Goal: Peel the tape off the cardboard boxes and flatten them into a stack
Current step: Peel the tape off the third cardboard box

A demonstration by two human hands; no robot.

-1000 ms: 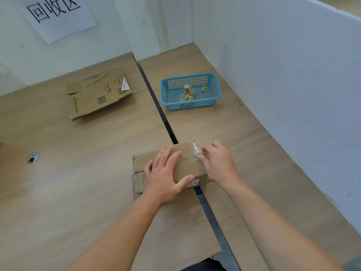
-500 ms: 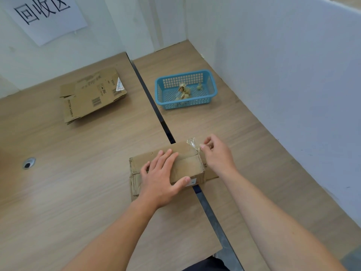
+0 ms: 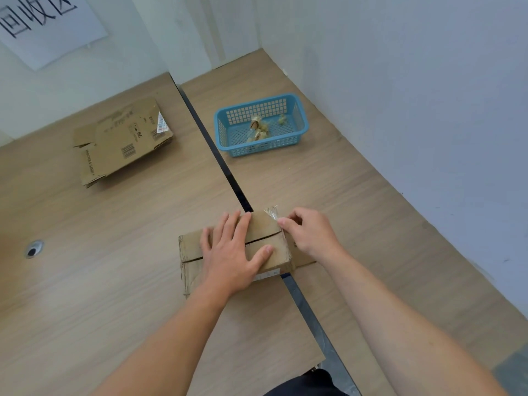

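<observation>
right hand (image 3: 310, 234) has slid back off the box (image 3: 265, 238) end and now pinches the tape (image 3: 271, 212), whose loose end has lifted higher off the far right corner.

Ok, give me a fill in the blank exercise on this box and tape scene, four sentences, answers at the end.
The left hand lies flat on top of the ____ box. The right hand pinches the clear tape at that box's far ____ corner. Crumpled tape scraps lie inside the ____ plastic basket. The flattened boxes lie to the basket's ____.
Missing words: cardboard; right; blue; left.
</observation>
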